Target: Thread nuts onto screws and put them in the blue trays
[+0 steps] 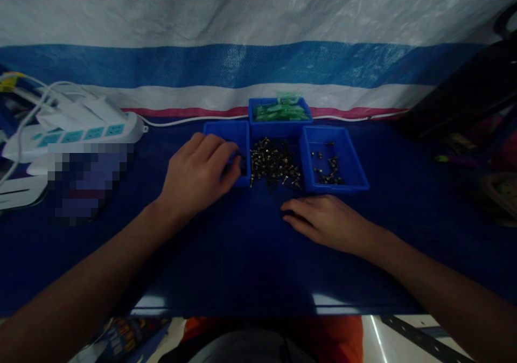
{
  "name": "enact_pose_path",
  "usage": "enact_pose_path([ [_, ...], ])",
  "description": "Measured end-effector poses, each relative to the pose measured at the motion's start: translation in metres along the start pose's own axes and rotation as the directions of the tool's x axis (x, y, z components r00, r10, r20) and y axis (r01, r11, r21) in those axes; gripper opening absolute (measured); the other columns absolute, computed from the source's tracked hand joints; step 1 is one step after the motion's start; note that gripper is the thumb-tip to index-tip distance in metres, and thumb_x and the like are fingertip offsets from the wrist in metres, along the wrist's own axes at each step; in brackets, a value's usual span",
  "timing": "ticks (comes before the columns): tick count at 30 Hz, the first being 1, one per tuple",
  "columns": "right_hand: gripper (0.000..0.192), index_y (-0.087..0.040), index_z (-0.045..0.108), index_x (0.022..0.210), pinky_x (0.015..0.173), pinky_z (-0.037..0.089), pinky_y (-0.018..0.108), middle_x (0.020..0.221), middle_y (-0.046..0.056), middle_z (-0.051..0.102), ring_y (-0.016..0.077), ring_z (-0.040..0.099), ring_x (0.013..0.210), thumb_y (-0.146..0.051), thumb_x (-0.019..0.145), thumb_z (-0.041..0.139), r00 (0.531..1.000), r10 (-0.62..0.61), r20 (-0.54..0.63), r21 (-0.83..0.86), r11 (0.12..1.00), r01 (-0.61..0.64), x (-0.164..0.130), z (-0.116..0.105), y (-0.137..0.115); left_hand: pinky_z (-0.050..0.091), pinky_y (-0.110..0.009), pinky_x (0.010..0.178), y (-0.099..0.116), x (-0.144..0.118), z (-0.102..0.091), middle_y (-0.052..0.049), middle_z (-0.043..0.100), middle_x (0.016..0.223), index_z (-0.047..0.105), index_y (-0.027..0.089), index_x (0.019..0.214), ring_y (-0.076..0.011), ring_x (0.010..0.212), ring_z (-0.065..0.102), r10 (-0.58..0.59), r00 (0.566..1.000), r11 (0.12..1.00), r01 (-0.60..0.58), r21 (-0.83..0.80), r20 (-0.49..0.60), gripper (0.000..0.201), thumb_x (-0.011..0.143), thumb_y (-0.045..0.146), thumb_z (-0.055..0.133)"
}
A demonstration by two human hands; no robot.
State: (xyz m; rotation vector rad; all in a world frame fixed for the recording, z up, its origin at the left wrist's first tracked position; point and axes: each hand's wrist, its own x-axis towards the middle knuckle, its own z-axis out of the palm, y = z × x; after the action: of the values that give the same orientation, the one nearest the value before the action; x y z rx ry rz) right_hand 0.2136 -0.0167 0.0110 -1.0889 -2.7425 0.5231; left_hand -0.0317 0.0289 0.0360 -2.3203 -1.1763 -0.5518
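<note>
Many small dark screws (pixel 274 163), loosely piled

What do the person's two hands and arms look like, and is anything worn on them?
Both the left hand and the right hand are bare: no gloves, and no rings, watch or wristband show. The forearms are bare too, with no sleeves in view. The dim light hides finer detail.

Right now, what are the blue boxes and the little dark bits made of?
The blue boxes look like plastic: even colour, moulded rims. The little dark bits are probably metal, since they glint. The left hand rests on one box.
</note>
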Motion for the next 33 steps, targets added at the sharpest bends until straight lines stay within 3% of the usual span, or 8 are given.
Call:
enact_pose_path([
  [3,0.021,-0.018,0.055,0.1,0.068,0.042,0.025,0.085,0.003,0.064,0.0133,0.06,0.075,-0.027,0.089,0.04,1.0,-0.011,0.011,-0.01,1.0,0.011,0.0,-0.001,0.0,0.04,-0.025,0.056,0.024,-0.007,-0.002,0.0,0.057,0.07,0.055,0.017,0.088,-0.0138,0.064,0.051,0.302,0.953,0.948,-0.297,-0.114,0.024,0.013,0.084,0.026,0.047],
  [5,0.021,-0.017,0.056,0.098,0.067,0.042,0.025,0.084,0.003,0.063,0.0133,0.06,0.074,-0.027,0.089,0.04,1.0,-0.014,0.014,-0.015,1.0,0.014,0.0,-0.001,0.0,0.037,-0.024,0.048,0.039,-0.013,0.002,0.002,0.054,0.063,0.055,0.018,0.083,-0.0121,0.058,0.052,0.361,0.93,0.923,-0.346,-0.168,0.066,0.013,0.085,0.026,0.046],
  [9,0.021,-0.018,0.057,0.096,0.068,0.042,0.025,0.084,0.003,0.063,0.0131,0.06,0.075,-0.027,0.089,0.039,0.999,-0.021,0.026,-0.024,0.999,0.021,0.0,-0.002,0.0,0.03,-0.024,0.041,0.056,-0.019,0.014,0.002,0.055,0.06,0.055,0.016,0.084,-0.0117,0.051,0.054,0.271,0.947,0.953,-0.24,-0.183,0.173,0.019,0.088,0.029,0.042],
  [15,0.023,-0.018,0.057,0.095,0.069,0.042,0.026,0.082,0.003,0.064,0.0134,0.06,0.074,-0.027,0.09,0.036,0.999,-0.016,0.044,-0.068,0.997,0.019,0.0,-0.003,-0.001,0.025,-0.024,0.038,0.056,-0.015,0.02,0.001,0.057,0.057,0.054,0.016,0.075,-0.0129,0.047,0.055,0.179,0.961,0.97,-0.136,-0.2,0.212,0.024,0.088,0.033,0.042],
  [19,0.022,-0.017,0.057,0.095,0.069,0.042,0.025,0.082,0.003,0.064,0.0128,0.06,0.075,-0.026,0.09,0.037,0.999,-0.03,0.028,-0.051,0.998,0.031,0.0,-0.002,0.0,0.028,-0.023,0.041,0.056,-0.015,0.021,0.002,0.059,0.061,0.055,0.017,0.077,-0.0125,0.053,0.058,0.175,0.953,0.963,-0.113,-0.246,0.247,0.024,0.089,0.031,0.04],
  [25,0.022,-0.017,0.057,0.094,0.069,0.042,0.025,0.081,0.003,0.064,0.013,0.06,0.074,-0.027,0.09,0.038,1.0,-0.024,0.014,-0.049,0.999,0.024,0.0,0.0,0.002,0.032,-0.023,0.045,0.057,-0.014,0.027,0.002,0.063,0.072,0.055,0.019,0.086,-0.0133,0.063,0.062,0.084,0.922,0.953,0.036,-0.3,0.377,0.023,0.089,0.034,0.038],
  [33,0.023,-0.018,0.05,0.107,0.067,0.045,0.026,0.082,0.002,0.063,0.0142,0.061,0.072,-0.028,0.089,0.039,0.999,0.046,-0.002,-0.049,0.998,-0.046,0.001,0.0,0.002,0.035,-0.023,0.048,0.053,-0.015,0.026,0.001,0.063,0.071,0.053,0.018,0.087,-0.0138,0.062,0.061,0.131,0.912,0.944,0.005,-0.329,0.389,0.022,0.089,0.032,0.037],
])
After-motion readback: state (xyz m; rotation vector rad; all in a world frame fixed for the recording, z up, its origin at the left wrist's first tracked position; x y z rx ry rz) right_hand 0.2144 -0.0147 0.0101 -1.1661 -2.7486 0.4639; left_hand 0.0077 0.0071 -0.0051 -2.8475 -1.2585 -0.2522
